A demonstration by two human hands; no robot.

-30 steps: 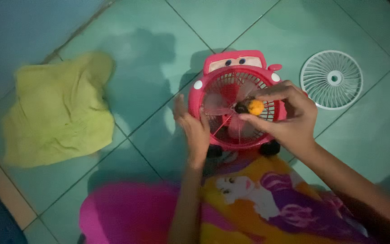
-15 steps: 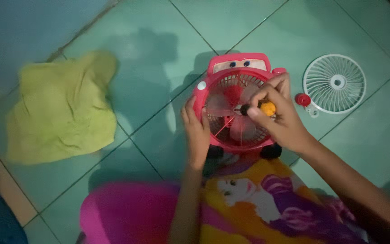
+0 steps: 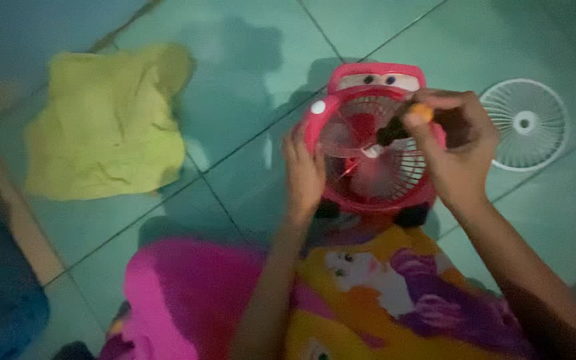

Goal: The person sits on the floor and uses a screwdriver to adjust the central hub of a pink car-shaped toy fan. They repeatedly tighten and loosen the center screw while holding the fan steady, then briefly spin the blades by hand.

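Head view: a small red car-shaped fan [image 3: 375,143] stood on the green tiled floor [image 3: 248,120], just above the person's lap (covered by a pink and yellow printed cloth [image 3: 368,293]). The left hand [image 3: 303,175] lay against the fan's rim at nine o'clock, fingers loosely curled on the casing, holding it steady. The right hand [image 3: 458,150] was at the fan's three o'clock, fingers closed narrowly around a screwdriver [image 3: 401,127] with an orange and black handle, its tip at the hub of the blades. A white round grille [image 3: 525,125] lay on the floor at three o'clock of the fan, apart from it. A yellow-green rag [image 3: 105,123] lay well apart at nine o'clock.
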